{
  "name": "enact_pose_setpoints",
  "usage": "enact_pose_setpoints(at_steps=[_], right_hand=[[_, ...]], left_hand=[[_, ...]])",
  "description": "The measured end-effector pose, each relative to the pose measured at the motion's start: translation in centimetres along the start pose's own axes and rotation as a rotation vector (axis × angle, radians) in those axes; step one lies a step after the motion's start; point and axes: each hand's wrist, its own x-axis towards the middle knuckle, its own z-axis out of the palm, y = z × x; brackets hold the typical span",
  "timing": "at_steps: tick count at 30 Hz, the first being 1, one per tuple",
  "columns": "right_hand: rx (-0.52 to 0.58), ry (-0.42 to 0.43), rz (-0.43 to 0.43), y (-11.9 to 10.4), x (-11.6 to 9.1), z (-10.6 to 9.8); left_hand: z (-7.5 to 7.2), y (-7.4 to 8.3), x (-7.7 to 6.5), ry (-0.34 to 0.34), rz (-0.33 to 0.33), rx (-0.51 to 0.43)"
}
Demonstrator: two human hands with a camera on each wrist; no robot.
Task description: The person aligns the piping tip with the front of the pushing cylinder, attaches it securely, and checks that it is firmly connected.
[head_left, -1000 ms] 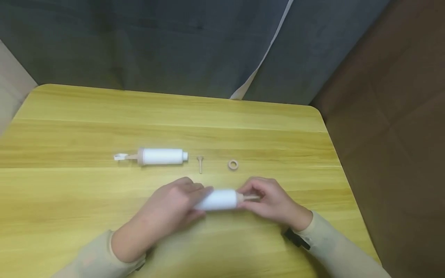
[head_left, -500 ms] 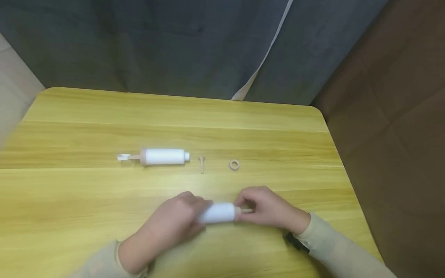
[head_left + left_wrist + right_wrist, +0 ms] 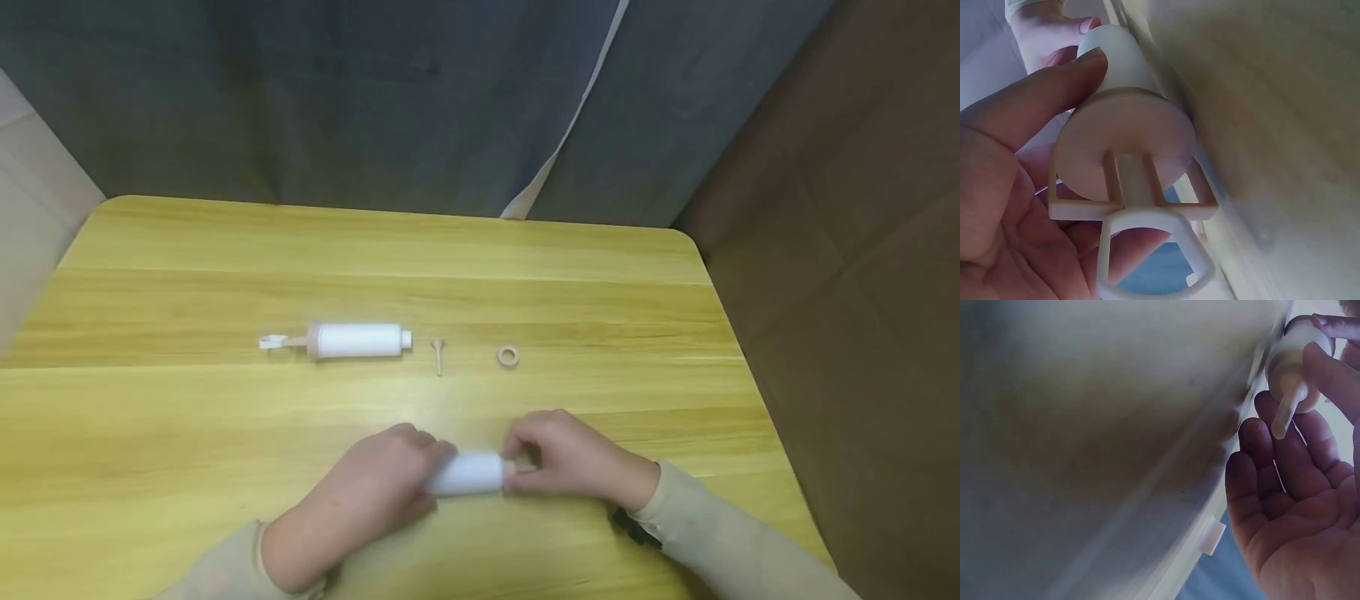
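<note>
A white toy syringe (image 3: 468, 473) lies crosswise between both hands low over the near part of the table. My left hand (image 3: 367, 475) grips its barrel by the left end. The left wrist view shows the beige end cap (image 3: 1125, 128) there and a white pull ring (image 3: 1147, 218) sticking out of it. At the other end, the thumb and fingers of my right hand (image 3: 566, 457) pinch the beige collar around the nozzle. In the right wrist view the slim nozzle (image 3: 1287, 412) points out past the fingers, close to the palm.
Farther back on the wooden table (image 3: 187, 450) lie a second white syringe (image 3: 360, 340), a loose beige nozzle (image 3: 438, 357) and a beige ring (image 3: 500, 357). A dark curtain (image 3: 337, 100) hangs behind the table, and a brown one (image 3: 847, 275) on the right.
Both hands have moved toward the near edge with the syringe between them. The head view has shifted slightly. The second syringe, loose nozzle and ring stay where they lie.
</note>
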Motion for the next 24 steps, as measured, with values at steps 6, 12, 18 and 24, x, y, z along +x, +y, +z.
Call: enact_pose_setpoints(at_steps=[6, 12, 18, 24], right_hand=[[-0.023, -0.002, 0.001, -0.1, 0.1, 0.0], [-0.021, -0.012, -0.001, 0.0, 0.2, -0.2], [-0.001, -0.008, 0.026, 0.0, 0.5, -1.2], [-0.023, 0.097, 0.038, 0.2, 1.5, -3.6]], left_hand=[[-0.2, 0.0, 0.1, -0.026, -0.023, 0.014], [-0.2, 0.1, 0.2, -0.04, -0.043, 0.019], [0.0, 0.0, 0.1, -0.042, -0.043, 0.016], [-0.3, 0.0, 0.3, -0.056, -0.051, 0.022]])
